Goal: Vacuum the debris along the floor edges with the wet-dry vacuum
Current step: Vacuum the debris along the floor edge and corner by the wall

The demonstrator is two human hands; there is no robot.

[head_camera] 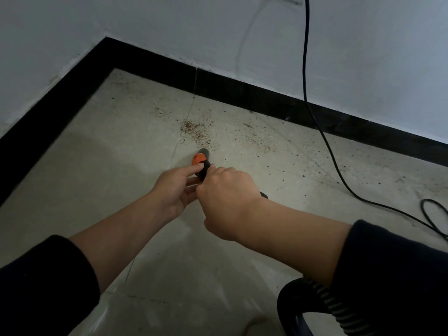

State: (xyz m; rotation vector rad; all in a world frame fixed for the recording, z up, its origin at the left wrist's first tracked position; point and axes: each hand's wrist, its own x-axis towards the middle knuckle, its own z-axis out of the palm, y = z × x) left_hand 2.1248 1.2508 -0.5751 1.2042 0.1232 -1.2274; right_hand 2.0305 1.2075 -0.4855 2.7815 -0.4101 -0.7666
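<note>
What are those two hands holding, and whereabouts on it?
Both hold the vacuum nozzle. The right hand wraps its dark shaft behind the orange collar; the left hand steadies it from the side, forefinger resting on the collar.

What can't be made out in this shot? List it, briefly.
- Vacuum nozzle, head view: its mouth faces away toward the debris pile; contact with the floor is unclear.
- Wand grip: covered by the left hand and right hand.
- Ribbed hose: cut off by the bottom edge; the vacuum body is out of frame.
- Black cable: both ends leave the frame.
</note>
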